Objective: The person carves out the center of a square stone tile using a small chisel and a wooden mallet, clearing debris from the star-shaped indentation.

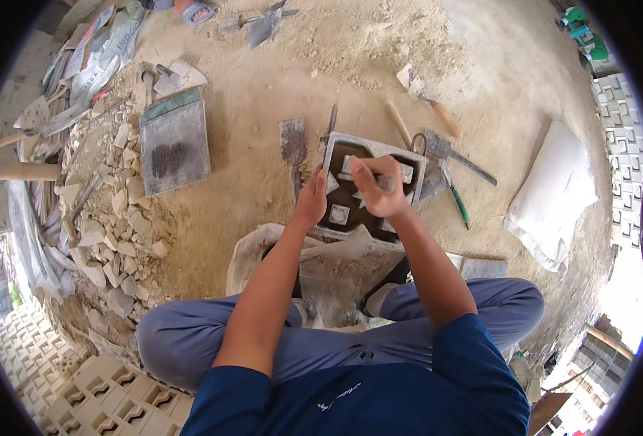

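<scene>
A rectangular grey concrete ventilation block (336, 154), or a mould for one, lies tilted in front of my crossed legs. Dark recesses run between its pale raised shapes. My left hand (311, 199) grips the block's left wall, fingers along the side. Over the middle of the block, my right hand (379, 187) is closed in a fist with the thumb on top. A greyish rounded end shows in that fist, perhaps a tool handle; the rest is hidden. Below the block, a pale dusty sheet or sack (252, 251) spreads between my legs.
Left of the block lie a flat trowel (292, 142) and a grey board with a green strip (176, 149). Broken stone (121, 203) is heaped farther left. To the right are a green-handled tool (459, 207), a wooden-handled trowel (445, 116) and a white sack (554, 200).
</scene>
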Action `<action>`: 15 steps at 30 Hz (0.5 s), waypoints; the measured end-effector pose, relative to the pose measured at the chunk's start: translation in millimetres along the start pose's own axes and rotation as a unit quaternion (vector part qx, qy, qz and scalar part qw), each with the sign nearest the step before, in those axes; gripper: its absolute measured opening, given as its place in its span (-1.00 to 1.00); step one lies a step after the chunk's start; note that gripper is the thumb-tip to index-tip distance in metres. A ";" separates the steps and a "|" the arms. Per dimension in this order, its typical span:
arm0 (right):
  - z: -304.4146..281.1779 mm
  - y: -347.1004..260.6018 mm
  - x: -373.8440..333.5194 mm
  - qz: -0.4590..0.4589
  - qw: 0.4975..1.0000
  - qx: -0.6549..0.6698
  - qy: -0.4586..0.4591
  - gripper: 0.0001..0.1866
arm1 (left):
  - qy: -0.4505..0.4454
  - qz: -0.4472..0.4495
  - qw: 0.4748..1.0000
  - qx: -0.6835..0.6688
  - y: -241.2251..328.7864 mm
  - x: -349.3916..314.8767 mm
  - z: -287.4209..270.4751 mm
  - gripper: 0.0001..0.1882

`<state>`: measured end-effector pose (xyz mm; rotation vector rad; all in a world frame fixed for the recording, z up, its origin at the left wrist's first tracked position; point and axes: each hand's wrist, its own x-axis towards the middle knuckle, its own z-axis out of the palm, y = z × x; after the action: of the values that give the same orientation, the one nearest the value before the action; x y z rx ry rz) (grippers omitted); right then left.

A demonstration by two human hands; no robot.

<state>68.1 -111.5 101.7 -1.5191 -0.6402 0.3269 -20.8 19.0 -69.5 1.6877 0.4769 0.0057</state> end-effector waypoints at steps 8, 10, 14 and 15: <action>-9.8 9.7 -3.0 0.010 0.996 -0.066 -0.051 -0.45 | -0.011 -0.006 1.000 -0.007 -0.8 1.7 1.3 -0.23; 13.5 -2.2 -2.2 0.012 0.998 -0.043 0.043 -0.47 | 0.002 0.006 1.000 -0.014 -9.6 0.9 -6.0 -0.23; -11.2 -1.1 -10.8 -0.008 0.999 -0.043 0.000 -0.57 | -0.025 -0.024 0.999 -0.012 1.0 -0.6 1.4 -0.23; 1.3 6.2 0.2 -0.010 0.998 -0.057 -0.003 -0.55 | -0.025 -0.011 0.999 -0.021 -2.7 3.1 -0.9 -0.24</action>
<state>68.7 -110.0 95.6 -1.6198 -0.6873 0.2836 -19.0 21.0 -72.6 1.6365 0.4548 -0.0427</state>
